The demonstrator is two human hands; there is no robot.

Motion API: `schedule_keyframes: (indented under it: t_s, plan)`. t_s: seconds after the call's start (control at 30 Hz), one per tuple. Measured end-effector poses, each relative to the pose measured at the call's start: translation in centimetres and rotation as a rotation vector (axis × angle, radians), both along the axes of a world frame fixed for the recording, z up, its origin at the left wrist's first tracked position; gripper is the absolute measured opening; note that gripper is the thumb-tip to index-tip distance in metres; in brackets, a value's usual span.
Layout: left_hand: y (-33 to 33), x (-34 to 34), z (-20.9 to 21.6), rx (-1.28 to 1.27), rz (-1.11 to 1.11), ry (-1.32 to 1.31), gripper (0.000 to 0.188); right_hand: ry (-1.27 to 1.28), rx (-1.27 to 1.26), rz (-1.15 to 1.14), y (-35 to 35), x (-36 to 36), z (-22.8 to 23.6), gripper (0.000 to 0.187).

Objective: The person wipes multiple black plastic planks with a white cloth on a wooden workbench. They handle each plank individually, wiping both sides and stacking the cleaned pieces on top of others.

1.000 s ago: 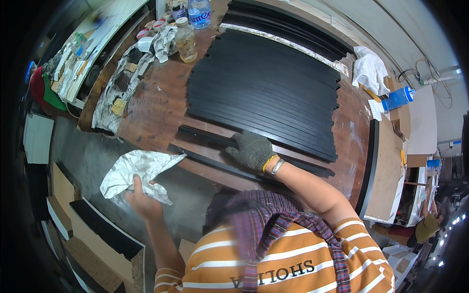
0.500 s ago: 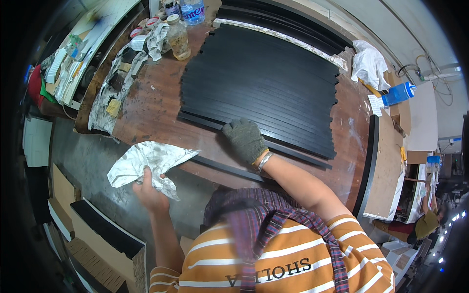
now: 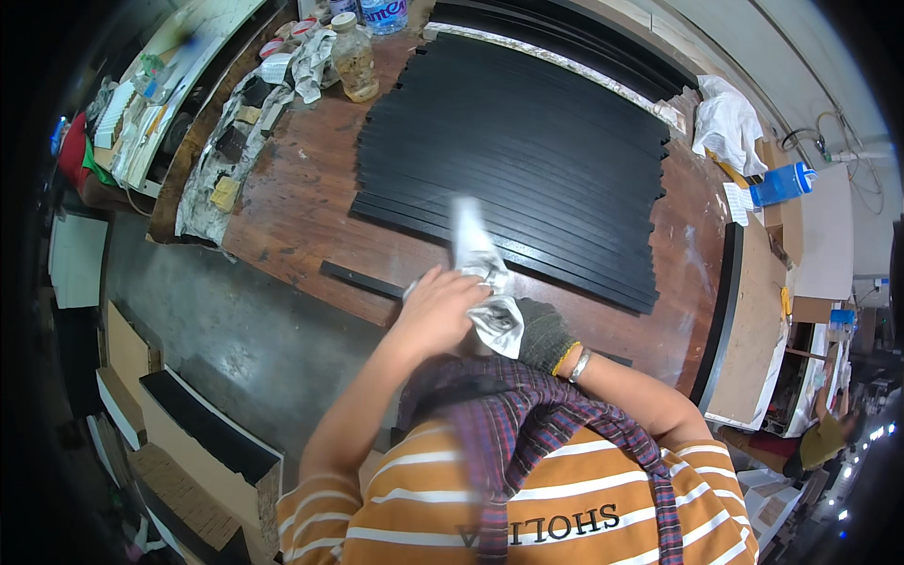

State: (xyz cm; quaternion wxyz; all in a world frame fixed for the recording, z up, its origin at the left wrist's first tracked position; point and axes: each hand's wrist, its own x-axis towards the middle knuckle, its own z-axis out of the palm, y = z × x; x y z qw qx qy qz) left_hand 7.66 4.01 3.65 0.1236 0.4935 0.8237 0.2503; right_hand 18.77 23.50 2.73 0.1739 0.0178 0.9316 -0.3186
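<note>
A crumpled white cloth (image 3: 482, 268) with dark smudges is gripped in my bare left hand (image 3: 441, 311); its upper end is blurred by motion. Close on the right, my right hand (image 3: 546, 337) wears a dark grey glove and is closed over a long black strip (image 3: 363, 280) near the table's front edge. The cloth partly covers the gloved fingers. Both ends of this strip show, one left of my hands, the other past my right wrist. Beyond my hands, many black strips (image 3: 513, 160) lie side by side as a broad panel.
The brown table (image 3: 282, 207) holds a jar (image 3: 354, 61), a plastic bottle (image 3: 384, 14) and stained rags (image 3: 314, 68) at the far left. A white cloth (image 3: 727, 122) and a blue bottle (image 3: 782, 184) are at the right. More black strips (image 3: 556, 38) lie behind the panel.
My left hand has brought the cloth rightward, in front of my body. My right hand has drawn back from the panel's front edge. The loose strip there no longer shows apart from the panel.
</note>
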Motion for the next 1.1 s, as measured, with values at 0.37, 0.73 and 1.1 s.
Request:
schedule_keyframes:
  t_s: [0.37,0.73,1.1]
  plan:
    - [-9.5,-4.5,3.4,0.24,0.604,0.068,0.042,-0.295,-0.002,-0.109,4.9,4.3,4.1,0.047]
    - [-11.2,-11.7,2.6,0.14,0.83,0.526,0.044,-0.176,-0.103,-0.075,2.8,3.9,8.2,0.058]
    - [-6.5,-5.9,3.3,0.435,0.628,0.458,0.045,-0.023,-0.117,-0.089,1.7,3.5,6.7,0.057]
